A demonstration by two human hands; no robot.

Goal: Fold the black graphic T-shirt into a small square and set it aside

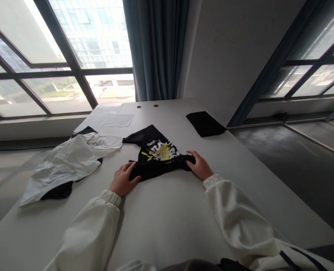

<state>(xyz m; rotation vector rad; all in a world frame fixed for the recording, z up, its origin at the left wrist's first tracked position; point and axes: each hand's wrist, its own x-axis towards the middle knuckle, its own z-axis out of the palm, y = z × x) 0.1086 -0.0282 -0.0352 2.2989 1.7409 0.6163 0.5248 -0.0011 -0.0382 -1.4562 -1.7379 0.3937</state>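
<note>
A black T-shirt (152,171) with a white and yellow print lies on the white table in front of me. Its near part is folded or bunched into a thick band. My left hand (123,179) grips the left end of this band, thumb on the near side and fingers on the far side. At the opposite end, my right hand (200,165) pinches the cloth between thumb and fingers. One sleeve of the shirt stretches away to the far left. The cloth underneath is hidden.
A crumpled white garment with black parts (68,158) lies to the left. At the far right is a folded black cloth (205,123). Papers (117,120) rest at the far left, near two cable holes. Windows and a blue curtain (157,49) stand behind the table (169,222).
</note>
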